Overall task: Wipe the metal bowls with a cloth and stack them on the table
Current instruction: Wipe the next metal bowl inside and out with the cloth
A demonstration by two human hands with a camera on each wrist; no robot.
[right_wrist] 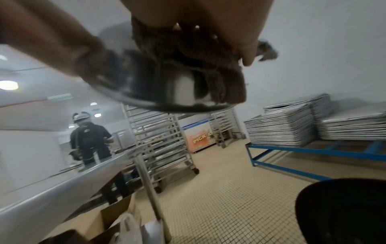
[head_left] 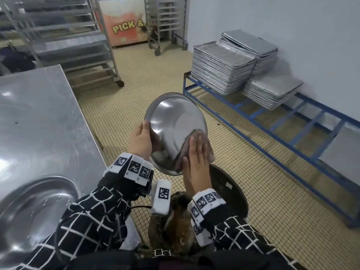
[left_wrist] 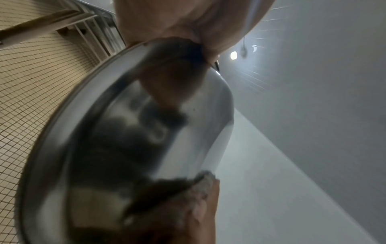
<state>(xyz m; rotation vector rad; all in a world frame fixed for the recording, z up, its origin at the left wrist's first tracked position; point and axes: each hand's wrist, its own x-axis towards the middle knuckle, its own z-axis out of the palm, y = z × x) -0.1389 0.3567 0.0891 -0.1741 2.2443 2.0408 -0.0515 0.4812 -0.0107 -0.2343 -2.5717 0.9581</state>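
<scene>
The bowl point(head_left: 175, 131) is shiny, shallow metal with a rolled rim, tilted on edge in the air above the tiled floor point(head_left: 148, 75), just right of the table point(head_left: 39, 117), its hollow facing the person. The left hand point(head_left: 140, 140) grips its left rim, thumb curled over the edge inside. The right hand point(head_left: 196, 162) lies flat, fingers straight and together, pressing a greyish cloth point(head_left: 194, 141) against the lower right of the hollow; a corner hangs past the rim.

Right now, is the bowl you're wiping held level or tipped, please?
Tipped. The bowl stands nearly on edge, inside facing me; the left hand grips its rim, the right hand presses the cloth inside.
</scene>
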